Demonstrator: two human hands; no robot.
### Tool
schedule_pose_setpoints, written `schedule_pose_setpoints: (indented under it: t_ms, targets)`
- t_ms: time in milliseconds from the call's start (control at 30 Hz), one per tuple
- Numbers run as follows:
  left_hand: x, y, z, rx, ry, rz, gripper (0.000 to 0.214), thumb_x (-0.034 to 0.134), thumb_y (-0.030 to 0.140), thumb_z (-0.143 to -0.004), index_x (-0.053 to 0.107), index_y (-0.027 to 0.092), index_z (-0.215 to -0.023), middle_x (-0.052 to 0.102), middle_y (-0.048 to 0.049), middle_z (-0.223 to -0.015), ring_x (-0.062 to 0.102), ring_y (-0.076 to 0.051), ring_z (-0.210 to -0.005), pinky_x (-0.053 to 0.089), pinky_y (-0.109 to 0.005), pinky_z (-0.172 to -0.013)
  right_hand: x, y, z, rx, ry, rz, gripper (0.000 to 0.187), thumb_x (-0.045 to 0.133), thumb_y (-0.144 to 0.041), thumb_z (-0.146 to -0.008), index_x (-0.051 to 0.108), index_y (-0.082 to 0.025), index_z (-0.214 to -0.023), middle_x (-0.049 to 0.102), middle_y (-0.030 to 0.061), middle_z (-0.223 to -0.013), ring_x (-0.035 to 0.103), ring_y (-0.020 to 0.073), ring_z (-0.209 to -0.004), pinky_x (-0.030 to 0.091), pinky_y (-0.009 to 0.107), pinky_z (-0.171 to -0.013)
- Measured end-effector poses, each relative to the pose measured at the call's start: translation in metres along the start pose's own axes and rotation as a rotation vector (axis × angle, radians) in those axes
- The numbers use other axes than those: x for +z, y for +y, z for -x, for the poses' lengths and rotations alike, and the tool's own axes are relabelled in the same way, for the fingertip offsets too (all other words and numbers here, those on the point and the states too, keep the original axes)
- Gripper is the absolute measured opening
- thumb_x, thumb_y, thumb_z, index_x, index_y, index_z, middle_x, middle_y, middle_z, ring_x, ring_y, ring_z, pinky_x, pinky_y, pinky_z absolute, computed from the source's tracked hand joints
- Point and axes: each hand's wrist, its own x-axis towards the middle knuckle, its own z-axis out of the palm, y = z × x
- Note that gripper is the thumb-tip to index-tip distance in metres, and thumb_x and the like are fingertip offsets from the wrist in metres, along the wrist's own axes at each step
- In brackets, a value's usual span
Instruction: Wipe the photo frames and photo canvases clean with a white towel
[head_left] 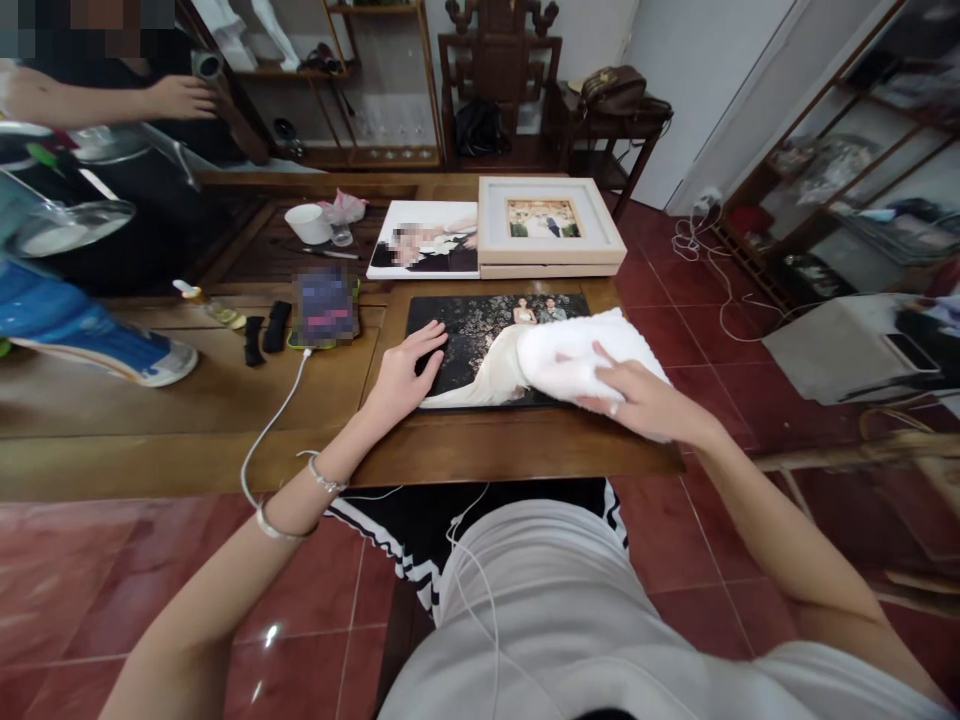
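A dark wedding photo panel (469, 345) lies flat near the front edge of the wooden table. My left hand (405, 372) rests on its left end, fingers stretched out and holding nothing. Over the panel's right part is a white cloth (585, 345), bunched and fluffy like a towel. My right hand (637, 395) grips this cloth and presses it on the panel, with the fingertips partly sunk in the fabric. The cloth hides the panel's right end.
Behind the panel are a framed photo (551, 222) in a pale wooden box frame and another photo panel (424, 240). A phone (325, 305) on a white cable, a small bottle (214, 305), a white cup (308, 223) and a blue pack (82, 320) stand leftward. Another person's hand (184, 98) shows at upper left.
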Motion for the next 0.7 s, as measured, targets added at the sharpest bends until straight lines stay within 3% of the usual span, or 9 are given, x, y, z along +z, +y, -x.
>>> schedule_pose_setpoints:
  t_ms: [100, 233, 300, 367, 567, 700]
  targets:
    - [0.000, 0.000, 0.000, 0.005, 0.003, 0.004, 0.034, 0.050, 0.031, -0.095, 0.070, 0.011, -0.115, 0.064, -0.0144, -0.129, 0.056, -0.027, -0.127, 0.042, -0.045, -0.112, -0.007, -0.014, 0.030, 0.002, -0.189, 0.034, 0.028, 0.048, -0.046, -0.089, 0.057, -0.026, -0.072, 0.059, 0.0035, -0.138, 0.033, 0.0403, -0.142, 0.045, 0.051, -0.100]
    - [-0.001, -0.002, 0.000, 0.026, -0.014, -0.012, 0.035, 0.050, 0.030, -0.095, 0.069, 0.010, -0.116, 0.064, -0.0152, -0.130, 0.055, -0.026, -0.128, 0.042, -0.044, -0.112, -0.019, -0.011, 0.026, -0.010, -0.251, 0.044, 0.030, 0.050, -0.050, -0.087, 0.057, -0.025, -0.070, 0.072, 0.0107, -0.108, 0.051, 0.0406, -0.127, 0.051, 0.047, -0.090]
    - [-0.001, -0.003, 0.000, 0.035, -0.022, -0.018, 0.036, 0.049, 0.031, -0.095, 0.069, 0.010, -0.116, 0.063, -0.0153, -0.130, 0.055, -0.026, -0.128, 0.042, -0.045, -0.112, -0.023, 0.000, 0.005, -0.016, -0.183, 0.047, 0.036, 0.051, -0.056, -0.086, 0.059, -0.024, -0.071, 0.071, 0.0109, -0.092, 0.062, 0.0379, -0.109, 0.052, 0.047, -0.087]
    - [-0.002, -0.003, 0.000, 0.039, -0.025, -0.020, 0.036, 0.049, 0.031, -0.095, 0.069, 0.010, -0.116, 0.063, -0.0156, -0.130, 0.055, -0.026, -0.128, 0.042, -0.045, -0.112, -0.027, 0.013, -0.023, -0.031, -0.101, 0.049, 0.040, 0.051, -0.059, -0.086, 0.063, -0.022, -0.075, 0.070, 0.0105, -0.092, 0.064, 0.0346, -0.099, 0.050, 0.048, -0.089]
    - [-0.003, -0.001, 0.001, 0.029, -0.041, -0.001, 0.036, 0.049, 0.034, -0.096, 0.069, 0.012, -0.118, 0.063, -0.0144, -0.132, 0.054, -0.027, -0.129, 0.041, -0.046, -0.113, -0.032, 0.051, -0.106, -0.032, 0.120, -0.066, 0.034, 0.056, -0.046, -0.084, 0.069, -0.017, -0.097, 0.069, 0.0104, -0.115, 0.059, 0.0336, -0.108, 0.041, 0.049, -0.100]
    - [-0.003, 0.000, 0.002, 0.018, -0.032, 0.013, 0.037, 0.049, 0.035, -0.096, 0.069, 0.013, -0.118, 0.063, -0.0142, -0.132, 0.054, -0.027, -0.130, 0.040, -0.048, -0.113, -0.024, 0.053, -0.117, -0.040, 0.221, -0.080, 0.028, 0.054, -0.041, -0.084, 0.068, -0.017, -0.089, 0.072, 0.0093, -0.104, 0.061, 0.0334, -0.103, 0.043, 0.049, -0.097]
